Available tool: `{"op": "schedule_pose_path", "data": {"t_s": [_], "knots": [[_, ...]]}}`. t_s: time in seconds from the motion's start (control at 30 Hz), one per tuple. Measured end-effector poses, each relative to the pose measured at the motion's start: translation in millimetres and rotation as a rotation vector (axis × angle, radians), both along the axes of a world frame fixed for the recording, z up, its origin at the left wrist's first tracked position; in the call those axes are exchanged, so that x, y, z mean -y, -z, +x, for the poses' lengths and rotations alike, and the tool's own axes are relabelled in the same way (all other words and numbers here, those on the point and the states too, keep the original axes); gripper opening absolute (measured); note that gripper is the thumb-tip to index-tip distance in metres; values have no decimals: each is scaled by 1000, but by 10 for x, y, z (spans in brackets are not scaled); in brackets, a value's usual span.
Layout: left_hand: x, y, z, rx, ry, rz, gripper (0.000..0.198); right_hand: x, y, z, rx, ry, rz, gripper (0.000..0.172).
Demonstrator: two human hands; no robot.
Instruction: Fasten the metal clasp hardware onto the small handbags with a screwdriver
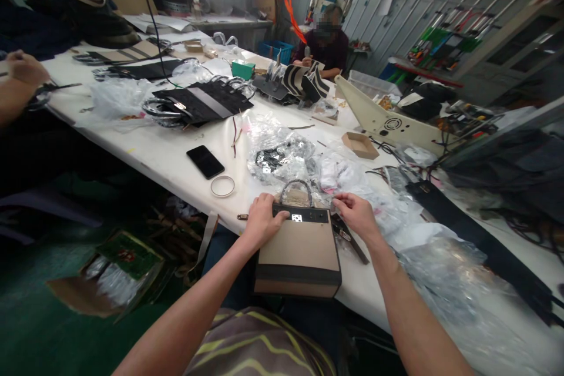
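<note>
A beige handbag [296,247] with dark trim lies at the table's near edge, its wrapped handle [296,183] pointing away. My left hand [265,218] grips the bag's upper left corner, thumb on the dark top band near a small metal plate [296,218]. Just off the upper right corner is my right hand [351,210], its thumb and forefinger pinched together; whatever they hold is too small to make out. Beneath that hand, a dark strap with metal fittings [352,241] rests beside the bag.
Beyond the bag lie crumpled clear plastic [282,155], a phone [205,162] and a tape roll [222,186]. Black bags [207,101] lie farther left. A person [326,41] sits across the table; another person's hand [27,67] shows at far left. A cream machine [388,123] stands right.
</note>
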State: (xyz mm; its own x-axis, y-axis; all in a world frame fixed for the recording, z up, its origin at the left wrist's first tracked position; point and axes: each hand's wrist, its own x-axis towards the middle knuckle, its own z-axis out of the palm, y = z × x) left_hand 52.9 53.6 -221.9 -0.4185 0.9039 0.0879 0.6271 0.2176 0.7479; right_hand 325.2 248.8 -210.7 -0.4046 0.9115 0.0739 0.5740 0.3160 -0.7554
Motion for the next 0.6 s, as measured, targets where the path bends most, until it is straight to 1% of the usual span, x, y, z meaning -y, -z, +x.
{"op": "schedule_pose_path", "data": {"t_s": [0.1,0.2,0.4,0.6], "knots": [[-2,-8,2,-9,0,-18,26,11,8,22,-53,4,-69,49],[0,-1,7,-2,-4,-6,26,30,-25,25,-96,7,-108,51],[0,4,5,-7,-6,-21,29,83,-91,33,-165,36,-135,51],[-12,-32,-35,-9,19,-47,29,155,-134,71,-220,109,-163,54]]}}
